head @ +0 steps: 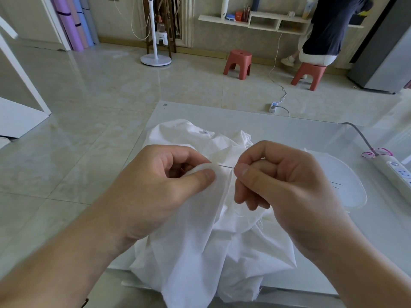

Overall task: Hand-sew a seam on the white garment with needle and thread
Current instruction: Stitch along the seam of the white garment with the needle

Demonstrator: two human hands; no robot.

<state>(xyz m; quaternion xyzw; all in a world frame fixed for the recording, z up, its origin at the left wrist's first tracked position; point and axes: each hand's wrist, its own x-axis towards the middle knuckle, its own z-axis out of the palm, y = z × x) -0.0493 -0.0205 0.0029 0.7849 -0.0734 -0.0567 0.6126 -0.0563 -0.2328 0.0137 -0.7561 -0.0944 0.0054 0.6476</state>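
Head view: white garment [200, 252] heaped on the pale table [289, 134], bunched from the middle toward the near edge, one fold hanging over it. Left hand [155, 187] at centre left, grip narrow, thumb and forefinger pinching a raised fold of the cloth. Right hand [287, 185] just right of it, grip narrow too, thumb and forefinger closed on the needle [226, 166]. Needle lying level between the two hands, its left end at the pinched fold, its right end hidden in the fingers. Thin white thread [246, 215] only faintly visible, trailing below the right hand over the cloth. Right of the garment, flat on the table, a rounded white cloth piece [347, 187] with two short dark marks. At the far right edge, a white power strip [395, 172] with a grey cable and pink bands. Beyond the table, glossy tiled floor [111, 85], a red stool [238, 63], a second red stool [308, 75] further right with a seated person [327, 27] in a dark top, and a white fan stand [155, 58] at the far wall.
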